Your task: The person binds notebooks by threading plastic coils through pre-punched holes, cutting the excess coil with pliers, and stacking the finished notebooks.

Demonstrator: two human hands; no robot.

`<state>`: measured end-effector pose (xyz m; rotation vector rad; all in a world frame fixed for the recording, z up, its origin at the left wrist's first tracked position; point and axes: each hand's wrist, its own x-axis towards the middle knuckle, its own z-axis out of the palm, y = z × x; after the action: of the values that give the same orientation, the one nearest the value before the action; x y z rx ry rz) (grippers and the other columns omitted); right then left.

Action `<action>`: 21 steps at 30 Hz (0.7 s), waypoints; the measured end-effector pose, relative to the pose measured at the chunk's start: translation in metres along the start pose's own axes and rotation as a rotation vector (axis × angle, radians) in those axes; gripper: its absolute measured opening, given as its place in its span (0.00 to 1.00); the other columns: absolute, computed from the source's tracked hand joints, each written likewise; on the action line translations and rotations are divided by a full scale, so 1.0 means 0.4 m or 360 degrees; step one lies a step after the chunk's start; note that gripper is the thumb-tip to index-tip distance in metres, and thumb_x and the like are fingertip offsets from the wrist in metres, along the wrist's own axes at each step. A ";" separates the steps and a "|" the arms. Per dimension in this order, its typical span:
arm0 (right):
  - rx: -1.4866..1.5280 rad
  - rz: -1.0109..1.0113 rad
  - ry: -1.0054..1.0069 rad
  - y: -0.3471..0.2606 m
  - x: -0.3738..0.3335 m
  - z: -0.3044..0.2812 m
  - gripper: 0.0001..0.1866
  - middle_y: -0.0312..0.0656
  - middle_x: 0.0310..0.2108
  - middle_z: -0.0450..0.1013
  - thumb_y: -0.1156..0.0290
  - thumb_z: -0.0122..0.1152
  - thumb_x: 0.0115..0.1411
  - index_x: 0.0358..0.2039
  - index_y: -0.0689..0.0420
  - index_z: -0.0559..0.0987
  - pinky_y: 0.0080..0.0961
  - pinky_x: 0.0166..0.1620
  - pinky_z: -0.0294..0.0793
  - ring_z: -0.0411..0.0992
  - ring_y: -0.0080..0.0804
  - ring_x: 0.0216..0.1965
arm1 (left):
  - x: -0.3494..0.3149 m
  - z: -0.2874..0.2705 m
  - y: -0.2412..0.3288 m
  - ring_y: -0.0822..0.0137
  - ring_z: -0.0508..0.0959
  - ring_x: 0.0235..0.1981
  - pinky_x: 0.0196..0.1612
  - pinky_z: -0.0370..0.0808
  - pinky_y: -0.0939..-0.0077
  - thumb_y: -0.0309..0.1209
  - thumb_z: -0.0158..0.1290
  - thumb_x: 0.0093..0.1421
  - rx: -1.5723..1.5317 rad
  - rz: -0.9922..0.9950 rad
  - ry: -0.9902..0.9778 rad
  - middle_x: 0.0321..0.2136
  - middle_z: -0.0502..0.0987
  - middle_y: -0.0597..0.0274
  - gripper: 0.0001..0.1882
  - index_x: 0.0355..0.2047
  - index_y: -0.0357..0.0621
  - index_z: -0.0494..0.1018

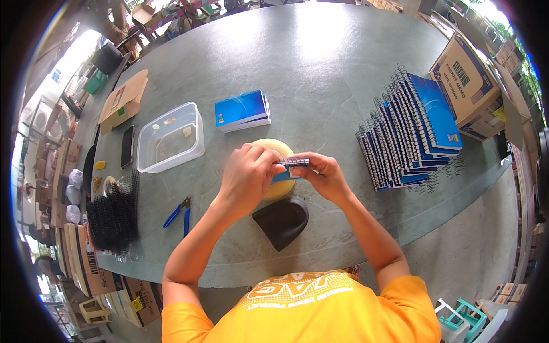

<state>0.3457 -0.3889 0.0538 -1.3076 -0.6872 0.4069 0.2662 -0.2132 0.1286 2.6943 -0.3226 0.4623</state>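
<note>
Between both hands, above the table, is a small blue spiral notebook (295,163), its spiral-bound edge turned up toward me. My left hand (247,172) pinches the spiral at its left end. My right hand (324,174) grips the notebook's right end, thumb and fingers closed around it. Beneath the hands lies a round pale-yellow disc (272,146), partly covered by them. Nearer to me sits a black rounded object (282,223) whose kind I cannot make out. Beyond the hands rests a short stack of blue notebooks (242,111) with no spirals showing.
Spiral-bound blue notebooks (409,131) are piled at right, beside a cardboard box (466,86). To the left are a clear plastic tub (171,137), a phone (127,147), blue-handled cutters (174,212) and a heap of black spiral coils (114,220). Stools (466,317) stand at lower right.
</note>
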 end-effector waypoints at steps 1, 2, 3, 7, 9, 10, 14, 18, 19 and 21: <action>-0.0105 -0.0017 0.0044 0.000 0.000 0.003 0.12 0.36 0.34 0.78 0.76 0.62 0.55 0.42 0.60 0.78 0.18 0.40 0.73 0.73 0.17 0.35 | 0.002 0.001 0.002 0.56 0.74 0.38 0.39 0.69 0.64 0.33 0.55 0.57 -0.0017 -0.0010 0.0024 0.32 0.76 0.59 0.08 0.35 0.44 0.73; -0.0213 -0.0010 0.0026 0.008 -0.004 -0.002 0.12 0.36 0.32 0.78 0.75 0.63 0.55 0.41 0.60 0.78 0.19 0.39 0.73 0.73 0.17 0.34 | 0.008 0.004 0.006 0.56 0.74 0.38 0.39 0.69 0.63 0.33 0.54 0.57 -0.0034 -0.0020 0.0049 0.31 0.76 0.59 0.08 0.34 0.44 0.73; -0.0321 -0.0001 0.0009 0.022 -0.010 -0.011 0.11 0.36 0.31 0.78 0.74 0.63 0.55 0.40 0.60 0.79 0.19 0.37 0.73 0.73 0.16 0.33 | 0.012 0.006 0.010 0.56 0.74 0.37 0.39 0.69 0.63 0.33 0.53 0.58 -0.0053 -0.0030 0.0073 0.31 0.76 0.58 0.07 0.33 0.43 0.73; -0.0454 -0.0160 0.0056 0.031 -0.008 -0.008 0.09 0.39 0.26 0.78 0.71 0.65 0.53 0.35 0.58 0.80 0.21 0.31 0.72 0.75 0.21 0.27 | 0.017 0.017 0.010 0.53 0.75 0.35 0.37 0.70 0.60 0.32 0.51 0.59 -0.0168 0.0030 -0.0053 0.29 0.75 0.55 0.07 0.30 0.42 0.72; -0.0724 -0.0294 0.0100 0.025 -0.008 -0.004 0.09 0.41 0.26 0.77 0.70 0.65 0.53 0.34 0.57 0.80 0.24 0.29 0.72 0.76 0.28 0.26 | 0.027 0.012 0.016 0.52 0.75 0.34 0.36 0.71 0.59 0.31 0.51 0.59 -0.0246 -0.0045 -0.0106 0.29 0.75 0.54 0.07 0.30 0.41 0.71; -0.0860 -0.0362 0.0120 0.022 -0.008 -0.004 0.08 0.43 0.26 0.77 0.69 0.65 0.53 0.33 0.57 0.80 0.25 0.28 0.72 0.76 0.31 0.25 | 0.033 0.008 0.021 0.52 0.74 0.34 0.35 0.71 0.59 0.31 0.52 0.59 -0.0227 -0.0083 -0.0160 0.29 0.75 0.54 0.07 0.30 0.41 0.71; -0.1031 -0.0422 0.0131 0.028 -0.011 -0.008 0.08 0.45 0.24 0.76 0.69 0.64 0.52 0.33 0.56 0.79 0.27 0.27 0.73 0.75 0.39 0.24 | 0.047 0.004 0.036 0.52 0.74 0.37 0.36 0.72 0.60 0.32 0.52 0.58 -0.0149 -0.0133 -0.0153 0.29 0.75 0.53 0.07 0.32 0.41 0.72; -0.1027 -0.0317 0.0124 0.012 -0.011 -0.014 0.07 0.45 0.23 0.75 0.70 0.63 0.53 0.32 0.57 0.78 0.28 0.27 0.73 0.75 0.40 0.23 | 0.055 0.028 0.049 0.52 0.74 0.40 0.43 0.71 0.61 0.30 0.54 0.55 -0.0326 -0.0004 -0.0049 0.31 0.76 0.52 0.11 0.39 0.42 0.74; -0.1061 -0.0314 0.0118 0.010 -0.012 -0.015 0.07 0.46 0.22 0.75 0.70 0.63 0.53 0.32 0.57 0.78 0.29 0.27 0.73 0.75 0.41 0.23 | 0.053 0.037 0.045 0.52 0.74 0.40 0.44 0.70 0.61 0.29 0.54 0.55 -0.0296 0.0053 -0.0073 0.32 0.76 0.52 0.13 0.41 0.42 0.73; -0.1044 -0.0288 0.0144 0.010 -0.011 -0.012 0.07 0.46 0.22 0.75 0.71 0.63 0.52 0.31 0.58 0.77 0.29 0.27 0.73 0.75 0.41 0.24 | 0.049 0.053 0.036 0.52 0.74 0.41 0.47 0.69 0.62 0.27 0.54 0.53 -0.0236 0.0165 -0.0122 0.33 0.76 0.51 0.16 0.44 0.41 0.73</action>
<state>0.3462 -0.3943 0.0485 -1.8462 -0.8939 -0.0400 0.2860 -0.2377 0.1220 2.5637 -0.5002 0.3504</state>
